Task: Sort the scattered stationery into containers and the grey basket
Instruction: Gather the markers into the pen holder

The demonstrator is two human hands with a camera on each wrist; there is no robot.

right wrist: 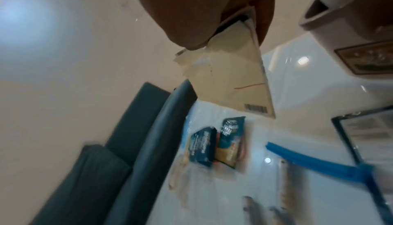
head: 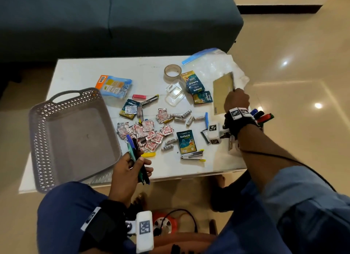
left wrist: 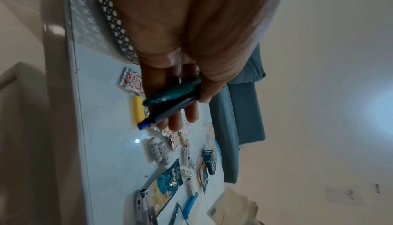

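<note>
My left hand (head: 130, 168) grips a bundle of pens (head: 135, 153), teal, grey and blue-capped (left wrist: 170, 102), above the table's front edge beside the grey basket (head: 73, 138). My right hand (head: 236, 100) pinches a brown envelope (head: 223, 91) by its edge and holds it raised over the table's right side; in the right wrist view the envelope (right wrist: 234, 80) hangs from the fingers. Scattered on the white table (head: 85, 70) lie red-and-white sachets (head: 149, 132), batteries (head: 181, 115), a stapler (head: 192, 155) and Koflet packets (head: 186, 141).
A tape roll (head: 172, 72), a clear plastic box (head: 174, 94), a zip bag (head: 206, 58) and a blue wipes pack (head: 113, 86) sit toward the back. Markers in a holder (head: 262, 116) stand at the right edge. A dark sofa (head: 113, 21) lies behind the table.
</note>
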